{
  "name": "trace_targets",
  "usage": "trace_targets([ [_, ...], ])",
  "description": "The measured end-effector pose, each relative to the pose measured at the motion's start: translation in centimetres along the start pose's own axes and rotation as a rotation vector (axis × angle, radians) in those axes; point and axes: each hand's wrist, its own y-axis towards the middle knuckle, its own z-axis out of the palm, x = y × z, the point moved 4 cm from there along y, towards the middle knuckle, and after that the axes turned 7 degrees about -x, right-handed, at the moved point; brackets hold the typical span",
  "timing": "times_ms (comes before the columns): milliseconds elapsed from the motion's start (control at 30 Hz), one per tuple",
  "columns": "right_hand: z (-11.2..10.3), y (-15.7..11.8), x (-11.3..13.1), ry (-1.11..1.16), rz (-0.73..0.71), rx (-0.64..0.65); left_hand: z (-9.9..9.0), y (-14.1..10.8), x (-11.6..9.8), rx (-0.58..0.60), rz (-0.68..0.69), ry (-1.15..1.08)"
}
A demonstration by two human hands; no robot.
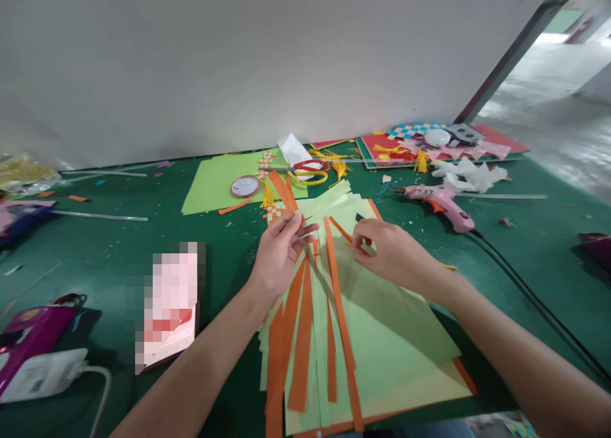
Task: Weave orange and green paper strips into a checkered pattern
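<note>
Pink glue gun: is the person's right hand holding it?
No, the pink glue gun lies on the green table, apart from the right hand.

Paper strips (300,368) on sheets (396,336), scissors (292,169) behind, glue gun (445,204) right

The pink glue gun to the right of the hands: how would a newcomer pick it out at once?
On the green table, find the person's right hand, then look beyond it to the right. The glue gun lies there, just in front of some crumpled white material. Its pale pink body and orange trigger set it apart from that white heap.
</note>
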Motion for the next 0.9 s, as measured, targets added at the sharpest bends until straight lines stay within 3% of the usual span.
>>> trace_targets([
  [167, -0.7, -0.1, -0.6, -0.244, 0.103, -0.196, 0.1, 0.0, 0.1, 0.011, -0.039, -0.027],
  [300, -0.6, -0.2, -0.3, -0.427, -0.041, -0.316, 0.2, -0.1, 0.2, 0.013, -0.045, -0.032],
  [467, 0.1, -0.2, 1.0, -0.352, -0.34, -0.271, 0.1, 0.0, 0.1, 0.024, -0.05, -0.068],
  [700, -0.1, -0.4, 0.6, -0.349, -0.329, -0.408, 0.9, -0.7, 0.0, 0.144, -0.111, -0.093],
  [900, 0.6, -0.7, 1.0, -0.34, -0.356, -0.44, 1.3, -1.2, 0.8, 0.263, -0.152, 0.11],
])
